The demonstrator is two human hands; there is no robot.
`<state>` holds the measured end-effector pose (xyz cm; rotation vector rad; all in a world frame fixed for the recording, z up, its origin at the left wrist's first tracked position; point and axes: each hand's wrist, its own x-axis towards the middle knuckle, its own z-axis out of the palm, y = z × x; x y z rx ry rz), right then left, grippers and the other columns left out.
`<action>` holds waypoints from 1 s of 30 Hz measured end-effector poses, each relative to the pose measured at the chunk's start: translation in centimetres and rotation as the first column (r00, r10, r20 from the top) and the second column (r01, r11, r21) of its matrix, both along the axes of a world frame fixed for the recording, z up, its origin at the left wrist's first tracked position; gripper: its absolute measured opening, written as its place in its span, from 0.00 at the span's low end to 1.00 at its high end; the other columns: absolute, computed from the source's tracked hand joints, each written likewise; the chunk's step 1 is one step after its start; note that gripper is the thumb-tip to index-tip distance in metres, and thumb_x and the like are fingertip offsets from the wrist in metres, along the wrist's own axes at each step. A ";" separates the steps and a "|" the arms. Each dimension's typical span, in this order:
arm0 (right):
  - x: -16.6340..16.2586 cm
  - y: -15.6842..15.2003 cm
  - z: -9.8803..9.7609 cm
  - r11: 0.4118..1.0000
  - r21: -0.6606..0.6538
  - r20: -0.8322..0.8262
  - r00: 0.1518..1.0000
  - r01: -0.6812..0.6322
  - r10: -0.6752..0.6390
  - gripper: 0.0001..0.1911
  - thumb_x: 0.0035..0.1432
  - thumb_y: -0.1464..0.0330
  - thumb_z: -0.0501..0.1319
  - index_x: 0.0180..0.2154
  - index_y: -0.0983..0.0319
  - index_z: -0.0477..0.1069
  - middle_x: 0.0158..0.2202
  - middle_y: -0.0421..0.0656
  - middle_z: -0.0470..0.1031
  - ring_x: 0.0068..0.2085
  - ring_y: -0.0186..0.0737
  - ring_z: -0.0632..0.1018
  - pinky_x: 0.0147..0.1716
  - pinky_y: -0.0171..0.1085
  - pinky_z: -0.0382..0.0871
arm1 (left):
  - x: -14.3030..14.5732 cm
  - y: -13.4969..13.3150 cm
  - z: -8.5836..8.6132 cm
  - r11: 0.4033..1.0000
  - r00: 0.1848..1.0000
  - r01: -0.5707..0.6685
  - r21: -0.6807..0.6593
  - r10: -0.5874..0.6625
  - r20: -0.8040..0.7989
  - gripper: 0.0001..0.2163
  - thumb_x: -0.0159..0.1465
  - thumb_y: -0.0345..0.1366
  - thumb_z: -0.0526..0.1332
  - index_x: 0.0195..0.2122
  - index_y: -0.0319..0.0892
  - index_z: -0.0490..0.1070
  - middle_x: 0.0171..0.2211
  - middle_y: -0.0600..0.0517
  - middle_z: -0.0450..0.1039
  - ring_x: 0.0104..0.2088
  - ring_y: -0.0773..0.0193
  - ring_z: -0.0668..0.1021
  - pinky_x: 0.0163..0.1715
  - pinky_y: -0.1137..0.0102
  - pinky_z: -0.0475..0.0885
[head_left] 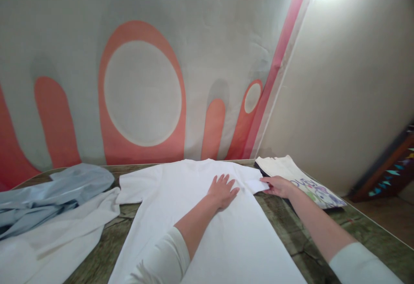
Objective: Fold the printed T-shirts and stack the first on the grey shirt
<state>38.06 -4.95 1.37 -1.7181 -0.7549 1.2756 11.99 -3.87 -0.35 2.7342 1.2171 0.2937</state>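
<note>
A white T-shirt [181, 215] lies spread flat on the table, collar toward the wall. My left hand [223, 191] rests flat on its upper right part, fingers stretched out and open. My right hand [278, 186] pinches the shirt's right sleeve [257, 185], which is folded inward over the body of the shirt.
A pale blue garment [54, 193] and a white cloth [54, 236] lie crumpled at the left. A folded printed fabric item [300, 180] sits at the right rear corner of the table [365, 236]. A wall with red shapes stands right behind.
</note>
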 end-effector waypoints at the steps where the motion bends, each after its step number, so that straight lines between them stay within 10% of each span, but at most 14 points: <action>1: -0.1 0.0 -0.1 1.000 0.009 -0.026 1.000 0.004 -0.004 0.04 0.50 0.73 0.63 0.30 0.66 0.69 0.26 0.46 0.76 0.29 0.39 0.77 0.29 0.35 0.74 | 0.0 0.0 0.0 1.000 1.000 0.001 -0.001 -0.001 -0.002 0.29 0.65 0.53 0.33 0.60 0.46 0.53 0.64 0.48 0.47 0.63 0.53 0.49 0.59 0.52 0.43; 14: -4.1 1.9 2.8 0.953 0.291 -0.274 0.962 0.087 -0.004 0.08 0.52 0.81 0.56 0.26 0.64 0.66 0.22 0.39 0.72 0.25 0.31 0.75 0.28 0.27 0.71 | -0.1 0.7 -0.2 0.987 0.977 0.009 -0.160 0.026 0.213 0.27 0.66 0.51 0.37 0.60 0.41 0.56 0.63 0.46 0.50 0.63 0.57 0.51 0.61 0.57 0.41; 19: -7.9 2.7 5.5 0.918 0.386 -0.294 0.956 0.094 0.026 0.08 0.46 0.81 0.58 0.26 0.64 0.66 0.20 0.37 0.71 0.22 0.31 0.73 0.23 0.28 0.69 | -0.1 2.7 -0.5 0.808 0.612 0.194 -0.557 0.344 0.712 0.28 0.63 0.55 0.45 0.57 0.42 0.61 0.61 0.48 0.55 0.62 0.59 0.54 0.61 0.67 0.41; 30: -19.7 3.7 5.0 0.900 0.436 -0.142 0.988 0.003 0.066 0.28 0.41 0.79 0.61 0.46 0.61 0.59 0.27 0.36 0.71 0.25 0.35 0.74 0.23 0.32 0.67 | -4.7 5.8 2.1 0.499 0.170 0.546 -0.673 0.721 0.672 0.33 0.63 0.59 0.35 0.56 0.41 0.57 0.53 0.43 0.66 0.48 0.57 0.73 0.42 0.64 0.70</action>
